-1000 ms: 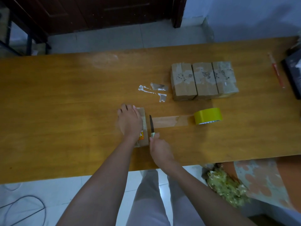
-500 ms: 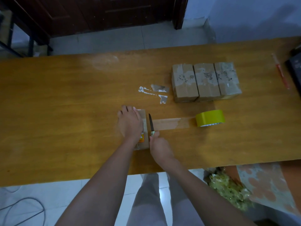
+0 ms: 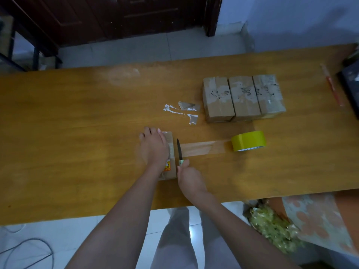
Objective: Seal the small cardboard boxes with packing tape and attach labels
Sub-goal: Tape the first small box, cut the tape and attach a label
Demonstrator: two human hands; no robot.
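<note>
1 small box point(image 3: 169, 152) near the table's point(image 3: 77, 133) front edge lies under my flat left hand point(image 3: 154, 147), my right hand point(image 3: 189, 178) clamped round the knife point(image 3: 179, 150) at the tape strip point(image 3: 202, 148); light, crushable cardboard, best pinned from above.

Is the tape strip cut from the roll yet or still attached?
Still attached. The clear tape strip runs unbroken from the tape roll toward the box; the knife in the right hand lies across its box end.
</note>
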